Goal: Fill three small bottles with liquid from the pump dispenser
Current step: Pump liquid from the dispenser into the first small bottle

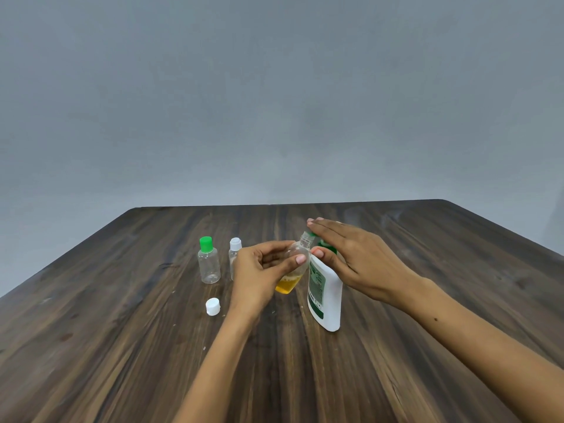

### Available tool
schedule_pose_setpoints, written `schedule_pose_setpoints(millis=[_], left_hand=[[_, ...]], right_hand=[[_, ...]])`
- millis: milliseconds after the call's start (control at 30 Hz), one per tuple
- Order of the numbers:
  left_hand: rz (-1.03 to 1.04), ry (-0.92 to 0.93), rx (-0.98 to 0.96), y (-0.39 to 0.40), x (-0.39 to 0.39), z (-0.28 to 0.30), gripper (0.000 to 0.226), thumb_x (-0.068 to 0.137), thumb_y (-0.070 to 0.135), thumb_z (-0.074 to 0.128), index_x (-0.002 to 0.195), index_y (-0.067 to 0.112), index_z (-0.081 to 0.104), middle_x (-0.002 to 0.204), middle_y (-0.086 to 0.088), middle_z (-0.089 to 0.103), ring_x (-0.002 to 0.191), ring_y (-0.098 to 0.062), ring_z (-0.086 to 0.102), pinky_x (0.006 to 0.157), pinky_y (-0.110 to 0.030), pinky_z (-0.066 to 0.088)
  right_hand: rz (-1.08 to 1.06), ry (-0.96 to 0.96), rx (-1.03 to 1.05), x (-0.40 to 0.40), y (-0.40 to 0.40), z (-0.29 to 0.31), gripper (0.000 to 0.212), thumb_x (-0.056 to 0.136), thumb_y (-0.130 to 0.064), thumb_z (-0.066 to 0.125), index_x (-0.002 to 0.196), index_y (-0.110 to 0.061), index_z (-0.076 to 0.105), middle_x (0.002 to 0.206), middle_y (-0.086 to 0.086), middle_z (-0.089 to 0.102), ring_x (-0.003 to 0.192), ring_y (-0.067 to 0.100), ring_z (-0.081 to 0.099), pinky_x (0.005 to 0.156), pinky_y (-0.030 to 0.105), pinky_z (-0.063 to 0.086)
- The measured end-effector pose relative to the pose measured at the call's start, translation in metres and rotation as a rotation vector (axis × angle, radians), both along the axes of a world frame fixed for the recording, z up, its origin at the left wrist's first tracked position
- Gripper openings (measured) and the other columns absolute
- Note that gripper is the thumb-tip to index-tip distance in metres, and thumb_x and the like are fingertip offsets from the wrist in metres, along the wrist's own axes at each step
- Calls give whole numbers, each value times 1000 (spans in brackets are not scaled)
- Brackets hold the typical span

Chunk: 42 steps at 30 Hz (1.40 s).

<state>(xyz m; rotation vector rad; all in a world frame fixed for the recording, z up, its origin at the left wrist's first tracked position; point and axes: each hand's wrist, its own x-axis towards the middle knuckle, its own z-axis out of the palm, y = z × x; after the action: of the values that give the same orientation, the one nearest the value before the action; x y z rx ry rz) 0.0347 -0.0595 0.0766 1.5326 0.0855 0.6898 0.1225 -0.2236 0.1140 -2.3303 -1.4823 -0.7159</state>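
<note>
Right now the left hand (262, 270) has its grip curled around a small clear bottle (294, 264), thumb on the near side and fingers round the far side, holding it tilted with its open neck leaning toward the pump dispenser (325, 293). A layer of yellow liquid (287, 283) sits in the bottom of that bottle (only the lower part is filled, the rest looks clear). The bottle is off the tabletop (152, 346), lifted just beside the dispenser's left shoulder, and its mouth is up against the green pump head (312, 235), of which only small bits show.

Over on the other side, the right hand (357, 257) lies flat on top of the pump, fingers straight and together, palm down, thumb tucked against the dispenser's shoulder; its grip is released, pressing rather than grasping. The dispenser itself is a white bottle with a green label, standing upright on the dark wood-grain tabletop.

To the left, two more small clear bottles stand upright near each other: one with a green cap (209, 261), and one with a white cap (234, 257) partly hidden behind the left hand. A loose white cap (212, 306) rests on the tabletop nearer the person, apart from both.
</note>
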Motion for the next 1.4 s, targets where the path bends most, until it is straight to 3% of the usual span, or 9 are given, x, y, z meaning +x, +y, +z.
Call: schedule_pose_setpoints(millis=[167, 300, 533, 700, 900, 1067, 1267, 1400], left_hand=[[13, 2, 19, 1, -1, 0, 37, 66, 18, 82, 102, 10, 75, 92, -2, 77, 90, -14, 73, 76, -20, 56], [19, 12, 31, 1, 0, 2, 30, 70, 12, 82, 100, 13, 74, 92, -2, 77, 88, -12, 73, 73, -18, 56], [2, -1, 8, -2, -1, 3, 29, 68, 14, 82, 95, 17, 74, 90, -1, 77, 87, -11, 73, 71, -17, 55], [-10, -4, 5, -2, -2, 3, 26, 72, 8, 81, 96, 14, 74, 90, -2, 77, 86, -10, 73, 71, -16, 55], [-27, -13, 11, -4, -2, 2, 25, 73, 7, 80, 96, 13, 74, 88, 1, 77, 86, -9, 73, 70, -14, 53], [-34, -25, -1, -5, -2, 2, 22, 73, 4, 79, 91, 16, 73, 81, 6, 77, 81, -7, 73, 66, -13, 53], [-25, -22, -6, -5, -2, 2, 23, 72, 7, 80, 92, 16, 74, 87, 0, 77, 85, -12, 74, 70, -16, 54], [-26, -14, -9, -7, -2, 3, 24, 71, 5, 79, 91, 16, 73, 85, 2, 77, 83, -10, 74, 69, -15, 55]], right_hand=[[-4, 9, -27, 2, 0, 10, 88, 85, -72, -3, 145, -20, 36, 150, -9, 33, 138, 2, 26, 105, 16, 20], [11, 13, -18, 1, 1, 5, 87, 87, -71, 0, 142, -17, 42, 146, -5, 41, 135, 6, 32, 104, 15, 20], [19, 44, -24, 2, -2, 13, 92, 82, -75, -3, 144, -20, 37, 149, -10, 34, 137, 1, 26, 106, 16, 22], [39, 73, 11, 1, 1, 4, 87, 86, -73, 1, 139, -19, 45, 143, -6, 46, 133, 4, 34, 104, 16, 23], [33, 53, -1, 2, -1, 12, 90, 84, -74, -1, 143, -20, 38, 148, -9, 35, 137, 2, 27, 108, 20, 25], [24, 47, -3, 0, 0, 4, 87, 86, -72, 2, 141, -18, 43, 145, -4, 43, 135, 7, 34, 105, 21, 27], [24, 44, -16, 1, 1, 11, 87, 85, -73, 4, 142, -19, 41, 147, -7, 38, 137, 4, 29, 106, 20, 25], [30, 55, -11, -1, -1, 4, 83, 87, -71, 7, 140, -18, 44, 144, -5, 44, 135, 6, 34, 106, 24, 31]])
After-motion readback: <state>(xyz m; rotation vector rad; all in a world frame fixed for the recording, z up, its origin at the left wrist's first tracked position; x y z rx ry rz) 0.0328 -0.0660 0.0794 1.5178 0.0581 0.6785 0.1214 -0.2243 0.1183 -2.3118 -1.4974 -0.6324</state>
